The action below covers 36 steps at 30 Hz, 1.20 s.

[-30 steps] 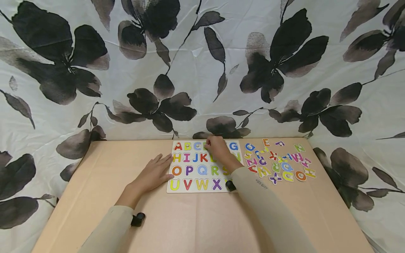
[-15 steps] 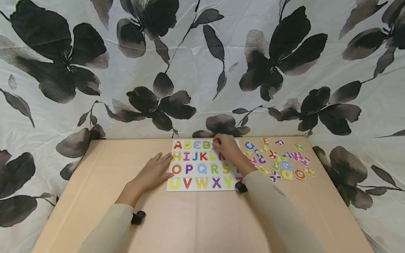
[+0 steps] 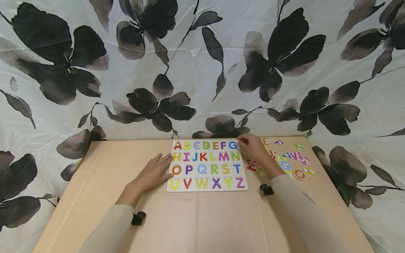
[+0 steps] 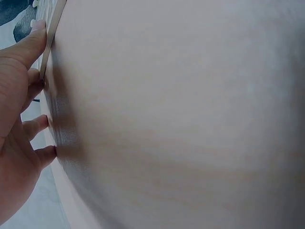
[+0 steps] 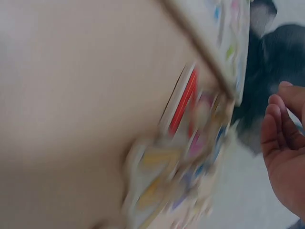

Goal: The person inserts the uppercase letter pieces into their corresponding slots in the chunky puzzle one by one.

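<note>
Two hands are over a tan table (image 3: 196, 221), and between them sits an alphabet board (image 3: 207, 165) with all its letters A to Z showing in four rows. Left hand (image 3: 152, 174) lies flat on the table with fingers straight and relaxed, the fingertips touching the board's left edge around the H and O rows. It grips nothing. The left wrist view shows those fingers (image 4: 28, 47) pressed up against the thin board edge, so that checks out.

Right hand (image 3: 254, 149) is just off the board's top right corner, right beside the G (image 3: 233, 145), hovering over the near edge of the loose letters (image 3: 284, 158). Its fingers look curled down at the tips, but from the head view I honestly can't tell if it's pinching a piece or holding nothing. The right wrist view is badly blurred; it only shows the fingers (image 5: 281, 119) loosely bent with nothing plainly in them, plus smeared colours from the pile and the board corner.

Loose letters are scattered to the right of the board, near it but not on it. An orange E (image 3: 265, 141) and a purple F (image 3: 279, 142) lie at the far side of the pile. Floral cloth (image 3: 202, 70) hangs behind the table.
</note>
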Each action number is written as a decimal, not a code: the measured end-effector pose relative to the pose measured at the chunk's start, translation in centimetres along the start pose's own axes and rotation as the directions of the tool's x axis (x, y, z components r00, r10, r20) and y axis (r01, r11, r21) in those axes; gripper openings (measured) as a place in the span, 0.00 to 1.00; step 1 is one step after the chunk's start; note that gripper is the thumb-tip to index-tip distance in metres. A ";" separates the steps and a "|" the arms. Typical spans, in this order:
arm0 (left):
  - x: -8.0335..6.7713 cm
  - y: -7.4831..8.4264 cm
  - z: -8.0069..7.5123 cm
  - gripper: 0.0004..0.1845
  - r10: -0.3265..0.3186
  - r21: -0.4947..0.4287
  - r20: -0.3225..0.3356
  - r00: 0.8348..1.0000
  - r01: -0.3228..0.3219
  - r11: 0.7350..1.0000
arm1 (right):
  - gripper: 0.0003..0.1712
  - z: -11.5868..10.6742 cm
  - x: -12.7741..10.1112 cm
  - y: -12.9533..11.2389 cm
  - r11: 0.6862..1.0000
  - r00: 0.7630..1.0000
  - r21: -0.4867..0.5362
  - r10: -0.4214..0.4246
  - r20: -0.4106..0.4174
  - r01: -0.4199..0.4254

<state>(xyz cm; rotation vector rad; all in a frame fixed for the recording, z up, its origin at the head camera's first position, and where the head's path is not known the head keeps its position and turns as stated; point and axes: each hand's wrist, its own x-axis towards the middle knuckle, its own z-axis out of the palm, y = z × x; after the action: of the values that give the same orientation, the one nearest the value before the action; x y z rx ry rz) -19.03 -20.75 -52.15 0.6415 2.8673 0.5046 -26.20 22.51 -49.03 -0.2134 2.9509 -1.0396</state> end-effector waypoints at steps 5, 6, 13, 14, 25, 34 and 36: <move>-0.1 0.0 0.0 0.44 0.002 -0.009 -0.006 1.000 -0.002 1.000 | 0.19 -2.0 -0.6 2.9 1.000 1.000 -0.005 0.022 -0.022 -0.022; -0.1 0.0 0.0 0.44 0.002 -0.010 -0.005 1.000 -0.002 1.000 | 0.19 -2.4 -0.8 3.5 1.000 0.999 -0.005 0.031 -0.027 -0.031; -0.1 0.1 -0.1 0.44 0.002 -0.002 -0.006 1.000 -0.002 1.000 | 0.21 -4.7 -1.2 6.7 0.986 0.995 -0.134 0.095 -0.041 -0.100; -0.1 0.1 -0.1 0.44 0.003 0.001 -0.007 1.000 -0.003 1.000 | 0.22 -4.9 -1.2 7.0 0.983 0.993 -0.146 0.110 -0.037 -0.114; 0.1 0.0 -0.1 0.44 -0.004 -0.003 -0.006 1.000 0.004 1.000 | 0.20 -5.4 0.1 9.4 0.969 0.991 -0.210 0.135 -0.004 -0.133; 0.2 0.1 -0.1 0.42 0.025 0.001 -0.029 0.999 -0.025 1.000 | 0.11 -4.7 1.2 9.7 0.963 0.994 -0.245 0.110 -0.028 -0.113; 0.3 0.1 -0.1 0.42 0.016 0.004 -0.024 1.000 -0.016 1.000 | 0.10 -4.6 1.4 9.7 0.963 0.993 -0.242 0.115 -0.028 -0.119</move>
<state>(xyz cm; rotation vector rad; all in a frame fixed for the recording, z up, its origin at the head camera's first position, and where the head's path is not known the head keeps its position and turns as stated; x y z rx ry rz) -19.25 -20.59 -52.04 0.6637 2.8883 0.5125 -29.08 32.70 -51.46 -0.0309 3.0544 -0.6679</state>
